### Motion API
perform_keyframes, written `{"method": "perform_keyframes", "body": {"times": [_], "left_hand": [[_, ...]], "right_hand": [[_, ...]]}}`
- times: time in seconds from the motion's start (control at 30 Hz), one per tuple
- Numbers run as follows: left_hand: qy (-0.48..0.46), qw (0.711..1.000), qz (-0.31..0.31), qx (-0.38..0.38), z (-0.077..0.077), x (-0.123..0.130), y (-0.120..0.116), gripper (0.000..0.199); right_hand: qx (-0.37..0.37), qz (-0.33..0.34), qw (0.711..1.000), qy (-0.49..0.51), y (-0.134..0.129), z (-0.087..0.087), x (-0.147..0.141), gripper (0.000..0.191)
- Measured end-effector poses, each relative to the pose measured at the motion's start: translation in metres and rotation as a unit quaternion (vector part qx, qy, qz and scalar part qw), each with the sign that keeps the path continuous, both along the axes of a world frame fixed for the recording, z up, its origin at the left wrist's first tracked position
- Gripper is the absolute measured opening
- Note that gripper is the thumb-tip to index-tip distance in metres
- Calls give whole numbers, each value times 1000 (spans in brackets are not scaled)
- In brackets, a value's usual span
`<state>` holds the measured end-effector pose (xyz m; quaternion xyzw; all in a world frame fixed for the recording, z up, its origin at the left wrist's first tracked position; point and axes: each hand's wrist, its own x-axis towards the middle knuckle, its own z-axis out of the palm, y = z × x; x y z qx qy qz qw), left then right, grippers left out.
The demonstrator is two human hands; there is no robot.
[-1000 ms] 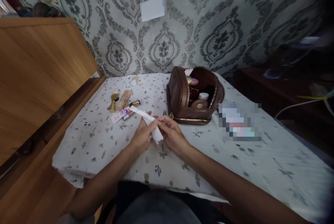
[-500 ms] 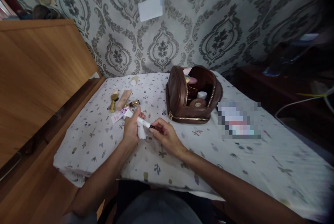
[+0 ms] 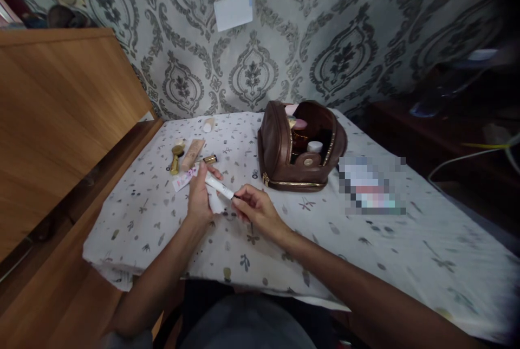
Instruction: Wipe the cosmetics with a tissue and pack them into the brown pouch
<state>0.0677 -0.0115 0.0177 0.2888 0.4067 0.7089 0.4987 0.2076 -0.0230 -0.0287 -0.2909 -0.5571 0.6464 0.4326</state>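
A white tube (image 3: 221,186) lies slantwise in my left hand (image 3: 199,197), whose thumb and fingers are closed around its upper end. White tissue (image 3: 215,201) hangs beneath the tube in the same hand. My right hand (image 3: 260,209) pinches the dark cap at the tube's lower end, mostly hidden by the fingertips. Just beyond my left hand lie a beige tube (image 3: 192,154), a gold-and-black tube (image 3: 210,159), a gold bottle (image 3: 174,165) and a white-and-purple packet (image 3: 182,180).
An open brown leather bag (image 3: 276,148) with cosmetics inside stands right of centre. A blurred-out flat item (image 3: 369,186) lies right of it. A small bottle (image 3: 208,125) is near the wall. A wooden cabinet (image 3: 73,105) borders the left side.
My left hand has shifted slightly left with the tube and tissue. Less of the dark cap shows between my right fingertips, and the right hand has barely moved.
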Motion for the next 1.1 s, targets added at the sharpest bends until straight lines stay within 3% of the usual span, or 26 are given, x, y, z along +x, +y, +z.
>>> {"method": "perform_keyframes", "body": {"times": [0.13, 0.27, 0.4, 0.5, 0.6, 0.7, 0.77, 0.83, 0.93, 1.1], "left_hand": [[38, 995, -56, -72, -14, 27, -15, 52], [32, 994, -76, -75, -23, 41, -22, 51], [-10, 995, -32, -99, -17, 30, -12, 48], [-49, 996, 0, -74, -9, 12, 2, 44], [-73, 997, 30, -16, 0, -4, 12, 41], [-84, 996, 8, 40, 9, -12, 14, 40], [-85, 994, -17, 71, 12, -13, 12, 41], [-83, 993, -33, 79, 13, -11, 9, 39], [-66, 996, -46, 44, 7, -4, 5, 35], [-62, 996, -64, -28, -10, 11, -6, 37]], "right_hand": [[-3, -2, 1000, 11, 0, 0, -1, 38], [116, -109, 986, -60, -2, -2, 0, 19], [227, -159, 948, -156, -5, -2, 3, 6], [250, -164, 940, -164, -7, -1, 5, 4], [191, -130, 964, -130, -6, 2, 4, 11], [44, -19, 998, -43, -4, 3, 2, 28], [-46, 42, 998, 9, -3, 2, 0, 39], [-93, 61, 993, 36, -2, 2, -1, 44], [-90, 40, 994, 43, -2, 1, -2, 42], [-2, -86, 996, 15, 2, -2, -4, 39]]}}
